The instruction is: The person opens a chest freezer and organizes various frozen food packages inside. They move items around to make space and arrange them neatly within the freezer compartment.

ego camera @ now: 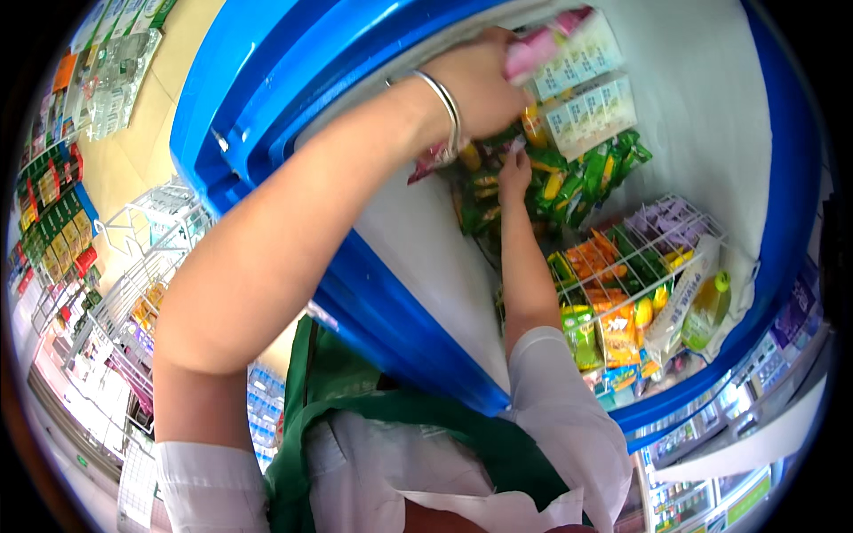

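Observation:
Both my arms reach into a blue-and-white chest freezer [790,166]. My left hand [490,86], with a silver bangle at the wrist, is at the upper part of the interior, shut on a blurred pink packet [546,45]. Another pink-and-red wrapper [430,162] shows below that wrist. Lower down, my right hand [515,176] is among green-and-yellow packets [593,183]; a small pinkish wrapper edge is at its fingertips, and whether it grips this is unclear. White printed boxes [590,116] lie just right of my left hand.
A white wire basket [616,286] in the freezer holds orange, green and purple packets. Beside it are a long white package [685,300] and a yellow-green bottle [708,312]. Outside, wire racks [126,293] and stacked goods [56,226] stand on the left.

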Motion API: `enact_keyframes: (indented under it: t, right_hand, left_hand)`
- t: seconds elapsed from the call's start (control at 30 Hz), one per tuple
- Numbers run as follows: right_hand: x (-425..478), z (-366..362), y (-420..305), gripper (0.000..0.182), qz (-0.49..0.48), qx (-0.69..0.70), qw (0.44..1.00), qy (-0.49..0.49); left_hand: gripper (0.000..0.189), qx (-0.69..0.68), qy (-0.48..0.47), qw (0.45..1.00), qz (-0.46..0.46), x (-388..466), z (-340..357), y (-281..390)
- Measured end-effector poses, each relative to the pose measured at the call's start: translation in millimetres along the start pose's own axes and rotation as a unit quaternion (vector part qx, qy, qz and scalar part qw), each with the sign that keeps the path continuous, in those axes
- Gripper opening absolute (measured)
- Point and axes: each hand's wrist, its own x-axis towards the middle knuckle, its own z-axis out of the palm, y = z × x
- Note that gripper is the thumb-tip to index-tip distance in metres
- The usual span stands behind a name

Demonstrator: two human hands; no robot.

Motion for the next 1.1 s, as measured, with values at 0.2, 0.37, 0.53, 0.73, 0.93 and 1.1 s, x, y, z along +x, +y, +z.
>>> enact_keyframes:
  t: [0.2,0.37,0.53,0.73,0.93,1.1]
  right_hand:
    - [72,24,47,0.024,0.262,0.081,0.96,0.066]
    - [33,-4,29,0.016,0.268,0.069,0.959,0.055]
    - [-79,-10,-37,0.015,0.193,0.223,0.952,0.081]
    - [-118,3,-170,0.013,-0.03,0.35,0.936,-0.016]
    - [-44,16,-87,0.028,0.043,0.259,0.961,-0.091]
    - [33,42,48,0.024,0.314,0.259,0.913,0.003]
  left_hand:
    - [0.049,0.113,0.011,0.991,0.069,-10,-5,10]
    - [0.04,0.092,-0.029,0.994,-0.052,-1,-4,2]
    - [0.041,0.08,-0.117,0.97,-0.197,14,14,-8]
    - [0.046,0.004,-0.16,0.978,-0.137,37,51,-15]
    - [0.055,0.191,-0.116,0.974,-0.047,41,26,-9]
    - [0.054,0.319,-0.147,0.936,-0.023,47,11,16]
